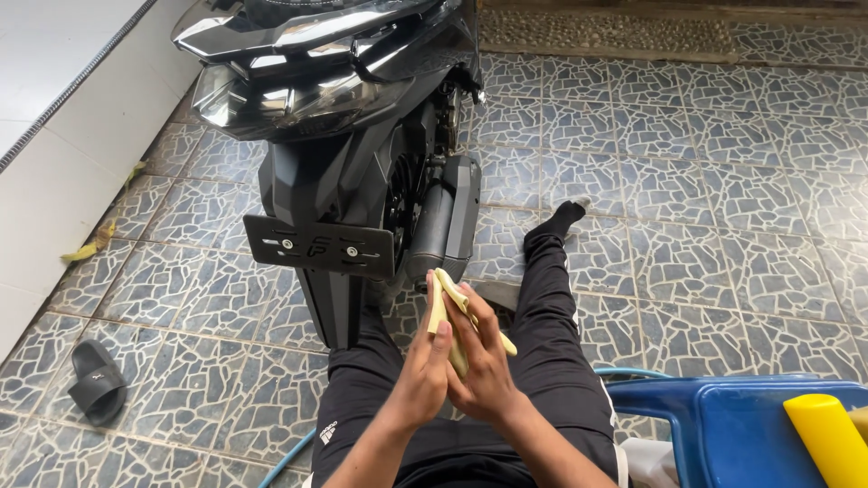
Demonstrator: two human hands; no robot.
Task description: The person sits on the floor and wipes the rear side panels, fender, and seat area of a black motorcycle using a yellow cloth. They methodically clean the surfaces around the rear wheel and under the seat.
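Left hand: your left hand [423, 361] was closed flat against the pale yellow folded chamois cloth [448, 303], palm pressed to its left face
Right hand: your right hand [484, 361] gripped the same cloth from the other side, fingers [472, 312] running up along it
Cloth: it was sandwiched upright between both palms, its top edge poking above your fingertips, just in front of the scooter's tail
Legs: you sat on the floor in black track trousers [551, 343], the right leg stretched out to a black sock [565, 215]
Scooter: the glossy black scooter rear [334, 108] stood directly ahead, its black number-plate bracket [318, 244] and dark exhaust muffler [445, 221] near the cloth
Floor: grey-blue mosaic stone tiles [705, 181] lay all around
Right side: a blue plastic tub [723, 425] with a yellow cylindrical bottle [827, 438] sat beside your hip
Left side: a dark rubber sandal [95, 380] lay well apart
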